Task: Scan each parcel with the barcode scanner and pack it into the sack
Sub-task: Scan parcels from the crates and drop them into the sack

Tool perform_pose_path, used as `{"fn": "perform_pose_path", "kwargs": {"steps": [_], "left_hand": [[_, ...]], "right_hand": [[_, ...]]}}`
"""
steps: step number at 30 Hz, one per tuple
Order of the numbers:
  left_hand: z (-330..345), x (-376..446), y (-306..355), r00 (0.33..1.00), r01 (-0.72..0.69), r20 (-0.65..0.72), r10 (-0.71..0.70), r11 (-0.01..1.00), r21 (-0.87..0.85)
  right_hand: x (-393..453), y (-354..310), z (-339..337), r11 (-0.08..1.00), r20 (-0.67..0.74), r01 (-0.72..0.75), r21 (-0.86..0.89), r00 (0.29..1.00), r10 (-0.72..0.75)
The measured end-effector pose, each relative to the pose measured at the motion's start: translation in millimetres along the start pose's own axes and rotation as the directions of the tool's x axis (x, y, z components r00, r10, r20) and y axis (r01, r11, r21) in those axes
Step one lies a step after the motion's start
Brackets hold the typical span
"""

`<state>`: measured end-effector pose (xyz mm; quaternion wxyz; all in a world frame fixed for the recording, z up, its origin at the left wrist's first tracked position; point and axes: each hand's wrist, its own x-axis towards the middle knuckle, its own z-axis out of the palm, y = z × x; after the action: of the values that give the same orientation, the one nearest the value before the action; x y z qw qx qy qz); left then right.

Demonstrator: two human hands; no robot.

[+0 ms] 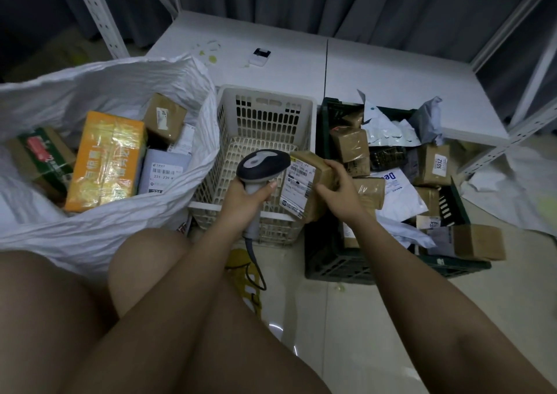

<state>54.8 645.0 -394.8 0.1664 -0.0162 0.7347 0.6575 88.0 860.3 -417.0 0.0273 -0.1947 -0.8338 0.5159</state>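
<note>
My left hand grips the handle of a grey and black barcode scanner, whose head points right at a shipping label. That label faces the scanner on a brown cardboard parcel, which my right hand holds by its right side above the white basket. The white woven sack lies open at the left and holds several parcels, among them an orange box and a small brown box.
A white plastic basket stands in the middle. A dark green crate at the right holds several boxes and mailer bags. A brown box sits on its right rim. White shelf boards and metal uprights lie behind. My knees fill the foreground.
</note>
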Motion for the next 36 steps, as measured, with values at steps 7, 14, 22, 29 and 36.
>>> {"fn": "perform_pose_path", "kwargs": {"steps": [7, 14, 22, 29, 36], "left_hand": [[1.7, 0.0, -1.8, 0.999, -0.027, 0.049, 0.025, 0.999, 0.036], [7.5, -3.4, -0.3, 0.986, -0.114, 0.133, 0.104, 0.991, 0.071], [7.6, 1.3, -9.1, 0.988, -0.115, 0.121, 0.100, 0.986, 0.122], [9.1, 3.0, -14.2, 0.989, -0.088, 0.129, 0.075, 0.991, 0.100], [7.1, -0.1, -8.7, 0.988, -0.117, 0.110, 0.111, 0.992, 0.050]], "right_hand": [[-0.2, -1.3, -7.7, 0.959, -0.108, -0.039, 0.281, 0.992, 0.072], [-0.3, -1.5, -10.3, 0.945, -0.071, -0.050, 0.324, 0.994, 0.077], [-1.8, -0.7, -8.6, 0.947, -0.064, -0.033, 0.321, 0.996, 0.057], [-1.4, -3.5, -5.3, 0.936, -0.079, -0.016, 0.352, 0.996, 0.047], [-5.0, -16.6, -6.1, 0.937, -0.081, 0.011, 0.349, 0.997, 0.019]]}}
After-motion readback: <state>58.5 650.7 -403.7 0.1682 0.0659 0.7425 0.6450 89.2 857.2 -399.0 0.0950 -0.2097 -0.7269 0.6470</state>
